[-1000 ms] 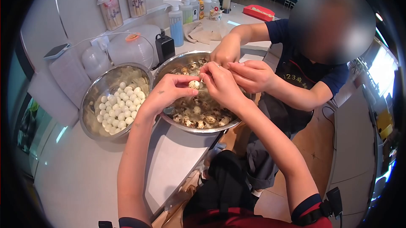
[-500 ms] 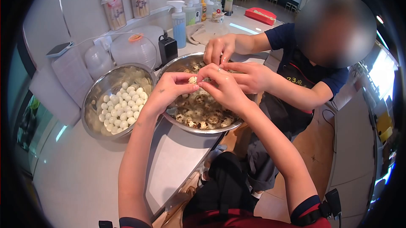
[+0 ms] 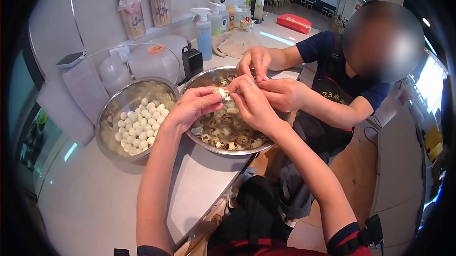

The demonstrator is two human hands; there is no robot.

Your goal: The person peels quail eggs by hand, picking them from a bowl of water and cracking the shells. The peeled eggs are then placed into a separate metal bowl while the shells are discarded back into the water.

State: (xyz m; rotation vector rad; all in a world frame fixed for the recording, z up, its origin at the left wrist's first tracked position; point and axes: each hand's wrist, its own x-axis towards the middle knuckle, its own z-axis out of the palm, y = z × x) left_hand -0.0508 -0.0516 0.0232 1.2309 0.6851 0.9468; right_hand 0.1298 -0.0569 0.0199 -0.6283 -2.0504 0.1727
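My left hand (image 3: 195, 105) pinches a quail egg (image 3: 220, 92) between thumb and fingertips over the right steel bowl (image 3: 223, 152). Some of the egg's white shows beside its speckled shell. Close at its right side, my right hand (image 3: 251, 104), with a ring on one finger, has its thumb and fingers bent together at a pale bit of eggshell. Several speckled quail eggs and shell bits (image 3: 231, 139) lie in cloudy water in that bowl. To the left, a tilted steel bowl (image 3: 105, 125) holds many peeled white eggs (image 3: 140, 125).
Across the right bowl, another person's hands (image 3: 280, 90) work close to my right hand. Behind the bowls stand a black charger block (image 3: 192, 63), a spray bottle (image 3: 204, 40) and a clear plastic jug (image 3: 154, 63). The counter edge (image 3: 209, 218) runs diagonally below my arms.
More of the egg's white shows now. My right fingers have drawn slightly apart from the egg, to the right. The whole view has shifted a little.
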